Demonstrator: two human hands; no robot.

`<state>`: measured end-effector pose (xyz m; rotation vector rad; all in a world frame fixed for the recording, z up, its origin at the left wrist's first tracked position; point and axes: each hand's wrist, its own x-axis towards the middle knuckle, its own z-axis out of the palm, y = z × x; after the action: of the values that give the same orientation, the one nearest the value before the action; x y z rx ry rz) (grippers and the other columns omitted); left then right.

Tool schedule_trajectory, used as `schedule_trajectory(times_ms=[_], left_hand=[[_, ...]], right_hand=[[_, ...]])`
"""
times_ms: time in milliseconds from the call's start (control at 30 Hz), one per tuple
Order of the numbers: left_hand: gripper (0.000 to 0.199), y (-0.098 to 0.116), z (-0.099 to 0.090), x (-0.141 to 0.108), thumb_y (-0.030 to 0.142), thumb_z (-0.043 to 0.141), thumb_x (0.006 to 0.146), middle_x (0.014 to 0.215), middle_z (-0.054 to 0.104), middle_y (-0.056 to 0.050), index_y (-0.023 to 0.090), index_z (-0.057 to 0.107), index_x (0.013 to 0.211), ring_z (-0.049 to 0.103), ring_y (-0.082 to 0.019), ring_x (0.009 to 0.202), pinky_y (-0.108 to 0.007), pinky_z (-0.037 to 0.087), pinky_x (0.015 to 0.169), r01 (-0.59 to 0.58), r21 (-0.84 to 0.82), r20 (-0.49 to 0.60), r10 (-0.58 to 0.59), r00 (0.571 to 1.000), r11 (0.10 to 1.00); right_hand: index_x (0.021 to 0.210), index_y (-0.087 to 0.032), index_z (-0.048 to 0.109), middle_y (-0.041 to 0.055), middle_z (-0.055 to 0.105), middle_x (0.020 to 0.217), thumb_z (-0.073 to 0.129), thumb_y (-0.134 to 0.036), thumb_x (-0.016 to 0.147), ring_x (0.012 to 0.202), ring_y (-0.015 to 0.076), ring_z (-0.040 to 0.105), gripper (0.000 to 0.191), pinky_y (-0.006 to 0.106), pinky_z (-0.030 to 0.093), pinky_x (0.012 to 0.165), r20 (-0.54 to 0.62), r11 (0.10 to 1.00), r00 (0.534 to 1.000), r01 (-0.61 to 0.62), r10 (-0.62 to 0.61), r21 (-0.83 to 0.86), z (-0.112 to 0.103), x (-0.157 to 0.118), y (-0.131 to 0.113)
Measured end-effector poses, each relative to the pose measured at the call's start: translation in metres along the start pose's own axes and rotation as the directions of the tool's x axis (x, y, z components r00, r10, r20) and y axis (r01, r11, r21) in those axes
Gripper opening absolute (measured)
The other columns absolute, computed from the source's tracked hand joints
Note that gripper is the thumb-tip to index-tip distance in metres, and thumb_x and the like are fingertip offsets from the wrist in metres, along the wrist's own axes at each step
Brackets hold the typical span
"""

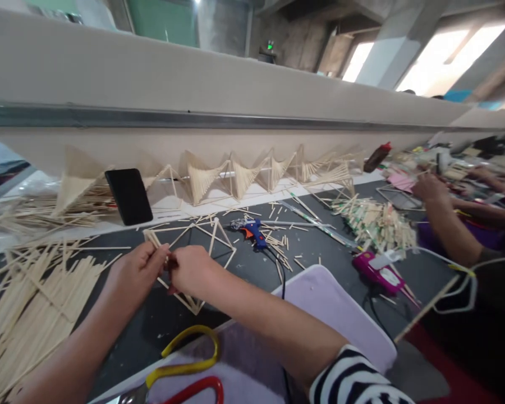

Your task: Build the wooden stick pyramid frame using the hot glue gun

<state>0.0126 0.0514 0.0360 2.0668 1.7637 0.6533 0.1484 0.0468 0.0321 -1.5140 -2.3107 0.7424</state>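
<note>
The two hands meet at the near-left edge of a wooden stick frame (211,241), an angular, open cage of thin, pale, squared sticks that reaches from the hands toward 2 o'clock and 5 o'clock above the dark, matte bench (138,336). The left hand (138,266) pinches the frame between thumb and bent index finger, its bare forearm coming from 7 o'clock. The right hand (189,269) lies back-up with fingers curled down against the left fingertips; whether they clamp anything is hidden. Its forearm slants in from 4 o'clock, out of a black-and-white striped sleeve (357,381).

From the hands, a flat black phone (129,196) leans at 11 o'clock, and a blue plastic glue gun (256,233) with an orange trigger lies at 2 o'clock among short stick offcuts. Scissors (185,367) with looped yellow and red handles rest near 6 o'clock, on a smooth, round-cornered lavender pad (340,314) stretching to 4 o'clock. Long, straight sticks (59,297) fan out at 8 o'clock. Farther off, twisted, ribbed stick models (204,178) line the low wall toward 1 o'clock; a heap of short sticks (370,221) sits between 2 and 3 o'clock, with a co-worker's hand (431,188) beyond.
</note>
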Motion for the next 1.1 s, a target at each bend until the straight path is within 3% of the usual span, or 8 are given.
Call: schedule_trajectory(times_ms=[133, 500, 833, 1100], left_hand=[[0.037, -0.002, 0.002, 0.002, 0.046, 0.038, 0.082, 0.050, 0.050, 0.002, 0.020, 0.048, 0.058, 0.047, -0.013, 0.050, -0.024, 0.032, 0.051, -0.023, 0.020, 0.011, 0.023, 1.000, 1.000], [0.031, 0.002, 0.003, -0.003, 0.043, 0.038, 0.082, 0.057, 0.054, 0.001, 0.020, 0.047, 0.063, 0.050, -0.014, 0.055, -0.024, 0.032, 0.053, -0.016, -0.020, -0.018, 0.015, 1.000, 1.000], [0.031, 0.003, 0.004, -0.009, 0.039, 0.034, 0.085, 0.058, 0.051, 0.001, 0.019, 0.046, 0.064, 0.047, -0.013, 0.056, -0.024, 0.031, 0.054, -0.068, -0.113, -0.044, 0.064, 0.997, 0.991], [0.036, 0.006, 0.002, -0.008, 0.042, 0.034, 0.085, 0.055, 0.050, 0.001, 0.019, 0.046, 0.060, 0.046, -0.013, 0.055, -0.024, 0.030, 0.054, -0.025, -0.057, -0.058, 0.021, 0.998, 0.998]], right_hand=[[0.075, -0.014, 0.067, 0.0062, 0.069, 0.073, 0.065, -0.023, 0.064, 0.070, 0.0173, 0.063, 0.015, 0.020, 0.035, 0.048, -0.035, 1.000, 0.999, 0.025, -0.026, -0.016, 0.001, 0.002, 0.002], [0.082, -0.012, 0.067, 0.0075, 0.069, 0.078, 0.075, -0.025, 0.058, 0.074, 0.0195, 0.064, 0.029, 0.022, 0.039, 0.054, 0.003, 1.000, 1.000, -0.008, 0.008, 0.004, 0.001, 0.001, 0.001], [0.080, -0.016, 0.064, 0.0036, 0.068, 0.075, 0.058, -0.013, 0.070, 0.069, 0.0131, 0.063, 0.013, 0.019, 0.039, 0.057, -0.126, 0.987, 0.991, -0.028, 0.048, 0.160, 0.019, -0.004, 0.004], [0.081, -0.015, 0.064, 0.0045, 0.067, 0.071, 0.055, -0.012, 0.072, 0.068, 0.0132, 0.063, 0.014, 0.019, 0.038, 0.058, -0.100, 0.991, 0.994, -0.036, 0.049, 0.132, 0.017, -0.006, -0.001]])
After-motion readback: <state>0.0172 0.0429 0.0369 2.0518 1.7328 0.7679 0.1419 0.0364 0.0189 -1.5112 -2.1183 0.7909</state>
